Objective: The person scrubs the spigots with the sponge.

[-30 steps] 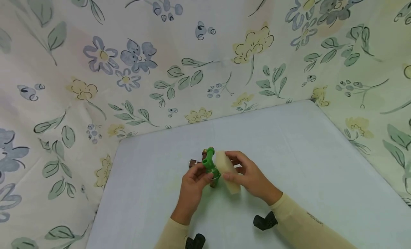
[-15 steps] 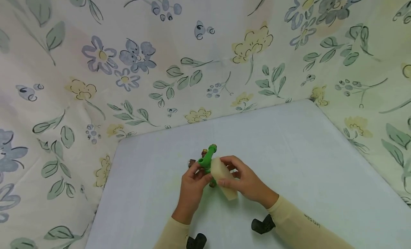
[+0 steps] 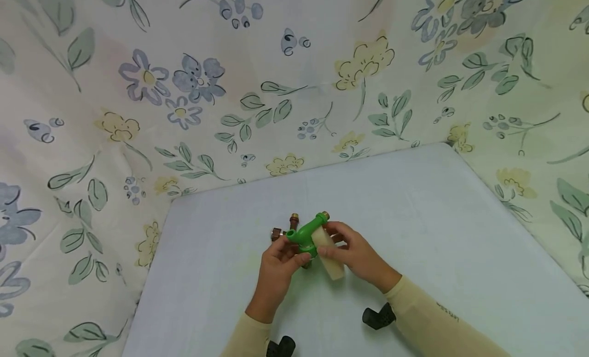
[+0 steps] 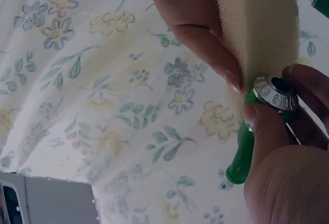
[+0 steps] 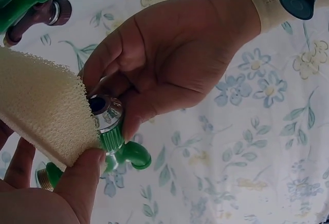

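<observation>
A green tap (image 3: 303, 236) with a brass threaded end is held up off the table. My left hand (image 3: 277, 267) grips it by the chrome-and-green knob (image 4: 275, 93), thumb on one side and fingers on the other. My right hand (image 3: 359, 254) pinches a thick cream sponge (image 3: 332, 261) between thumb and fingers. The sponge lies against the tap's body, and in the right wrist view it covers part of the green tap (image 5: 134, 154). Behind the left hand, a brown tap (image 3: 293, 223) lies on the table, partly hidden.
In the right wrist view, another green tap (image 5: 23, 8) lies near the brown tap (image 5: 42, 17) at upper left. The white table (image 3: 221, 254) ends at a floral curtain (image 3: 276, 91) behind. Black wrist devices (image 3: 379, 316) hang under both forearms.
The green tap has turned, its threaded end swinging to the right. The sponge moved left across the tap, then back right. The brown tap has stayed in place.
</observation>
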Demonstrator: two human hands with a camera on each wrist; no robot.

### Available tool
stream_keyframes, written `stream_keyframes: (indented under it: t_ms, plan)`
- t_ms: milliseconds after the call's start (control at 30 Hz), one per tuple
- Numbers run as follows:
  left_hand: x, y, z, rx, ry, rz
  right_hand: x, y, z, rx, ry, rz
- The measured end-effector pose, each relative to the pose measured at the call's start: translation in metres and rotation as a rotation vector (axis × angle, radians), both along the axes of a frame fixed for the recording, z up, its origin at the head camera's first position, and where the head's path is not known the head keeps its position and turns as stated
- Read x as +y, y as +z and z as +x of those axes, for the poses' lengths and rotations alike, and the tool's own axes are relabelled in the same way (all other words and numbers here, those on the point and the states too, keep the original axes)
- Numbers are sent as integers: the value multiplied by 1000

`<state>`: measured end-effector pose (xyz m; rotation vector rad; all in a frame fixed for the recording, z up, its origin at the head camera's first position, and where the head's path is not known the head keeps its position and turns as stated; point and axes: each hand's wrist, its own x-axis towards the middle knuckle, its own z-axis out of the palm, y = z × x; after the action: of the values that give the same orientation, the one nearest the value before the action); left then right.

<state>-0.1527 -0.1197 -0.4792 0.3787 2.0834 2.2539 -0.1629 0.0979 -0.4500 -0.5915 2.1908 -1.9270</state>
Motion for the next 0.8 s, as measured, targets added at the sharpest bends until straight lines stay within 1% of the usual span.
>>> stream_keyframes:
  t_ms: [167,333,500,667,733,800]
  plan:
    - [-1,0,0,5,-23,-15,0,0,1,-9,1,-7]
    - [0,0,-1,11,-9,-6,-1,1,4,2,10,-23]
    - [-1,-1,-3,12,27,29,-3,-3,5,52,17,-52]
    - [-2,-4,-6,5,21,58,-5,-15,3,120,27,-60]
    - [-1,-4,-5,3,16,66,-5,-16,3,134,29,-63]
    - [-1,-4,-5,1,20,71,-6,-13,4,137,34,-75]
